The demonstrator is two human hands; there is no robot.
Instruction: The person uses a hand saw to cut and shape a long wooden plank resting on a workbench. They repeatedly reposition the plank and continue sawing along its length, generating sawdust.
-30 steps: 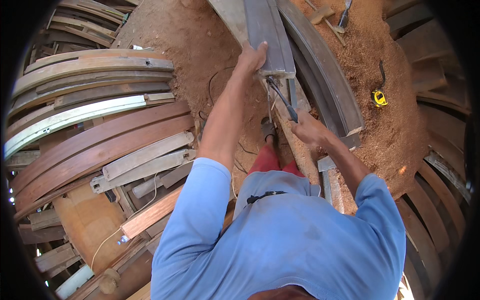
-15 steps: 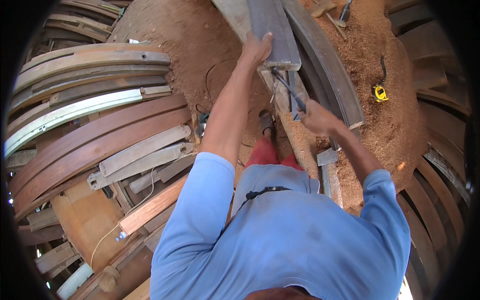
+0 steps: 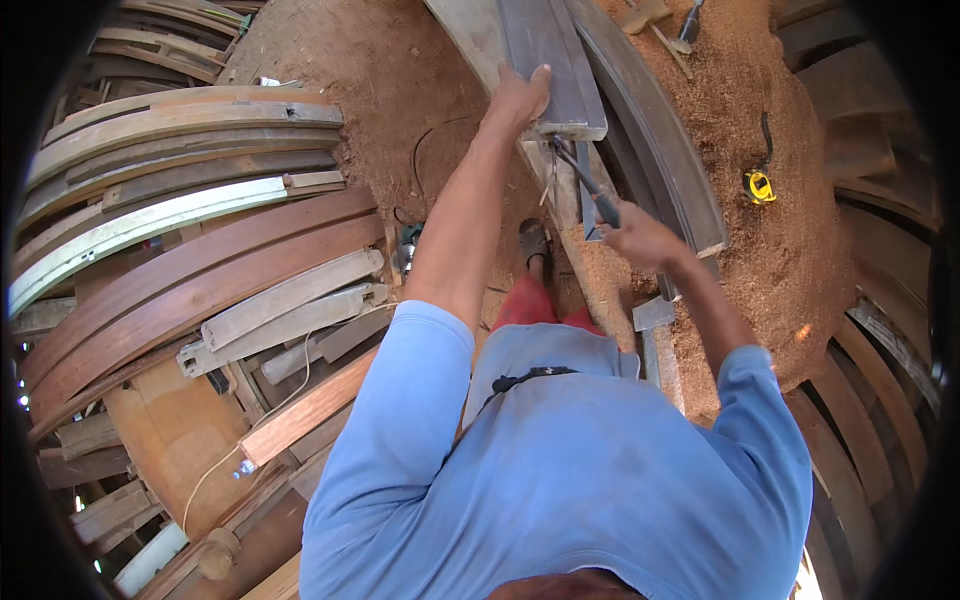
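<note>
My left hand is closed around the left edge of a dark grey wooden board, its thumb lying on the upper face near the board's near end. In my right hand is the dark grip of what looks like a hammer. The tool slants up and left, and its head is at or just under the board's near end; whether it touches the wood I cannot tell. A blue-grey metal piece, perhaps a square, stands behind the tool, partly hidden.
Long planks lie beside the board on the right. A yellow tape measure rests on wood shavings, with a dark-handled tool farther off. Stacked timber fills the left, and more lines the right. My sandalled foot is below.
The board's near end, my left hand and the tool's head have shifted very slightly to the right. Both hands keep their hold.
</note>
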